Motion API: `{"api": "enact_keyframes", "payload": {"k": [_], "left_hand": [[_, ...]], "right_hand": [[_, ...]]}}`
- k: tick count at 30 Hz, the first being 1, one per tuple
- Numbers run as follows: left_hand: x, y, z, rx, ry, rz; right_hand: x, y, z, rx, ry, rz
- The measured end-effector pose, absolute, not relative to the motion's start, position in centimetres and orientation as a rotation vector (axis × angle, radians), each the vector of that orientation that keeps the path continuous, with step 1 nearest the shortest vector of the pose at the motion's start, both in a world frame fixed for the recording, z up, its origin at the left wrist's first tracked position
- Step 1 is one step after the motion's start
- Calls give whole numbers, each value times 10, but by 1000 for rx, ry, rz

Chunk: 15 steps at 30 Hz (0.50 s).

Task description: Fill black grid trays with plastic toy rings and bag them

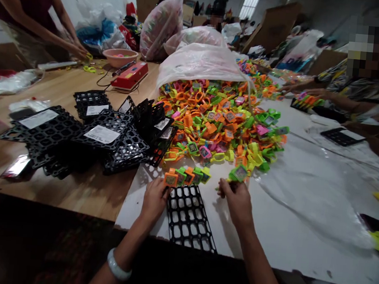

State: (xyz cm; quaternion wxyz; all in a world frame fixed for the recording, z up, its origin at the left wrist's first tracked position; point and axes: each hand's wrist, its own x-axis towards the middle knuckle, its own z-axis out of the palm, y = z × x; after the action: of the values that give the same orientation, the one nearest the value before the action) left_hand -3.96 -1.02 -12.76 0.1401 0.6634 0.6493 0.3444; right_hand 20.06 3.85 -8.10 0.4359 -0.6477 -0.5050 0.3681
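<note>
As an orange plastic ring [170,179] is pinched by the left grip [154,199], the right grip [237,200] is closed. A green plastic ring [240,173] is held.

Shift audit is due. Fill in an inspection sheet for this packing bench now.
Surface: wooden table, white sheet over its right part.
Job's things: black grid tray before the person, row of toys on its far edge; toy pile beyond.
Clutter: stacked black trays, pink bowl, plastic bags.
Grippers: left hand closed on orange toy; right hand pinches green toy.
Cables: black cable by the red device.
Surroundings: co-workers' hands at far left and right; cardboard boxes behind.
</note>
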Motion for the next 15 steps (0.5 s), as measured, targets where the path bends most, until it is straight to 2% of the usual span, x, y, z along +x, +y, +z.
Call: {"api": "enact_keyframes", "payload": {"k": [7,15], "left_hand": [[-37,-10,-124,1887,1878,971],[-39,-9,-128,1850,1855,991]], "right_hand": [[129,-9,-87,-1212,-1538,1338],[118,4,-102,-1275,-1796,1215]]}}
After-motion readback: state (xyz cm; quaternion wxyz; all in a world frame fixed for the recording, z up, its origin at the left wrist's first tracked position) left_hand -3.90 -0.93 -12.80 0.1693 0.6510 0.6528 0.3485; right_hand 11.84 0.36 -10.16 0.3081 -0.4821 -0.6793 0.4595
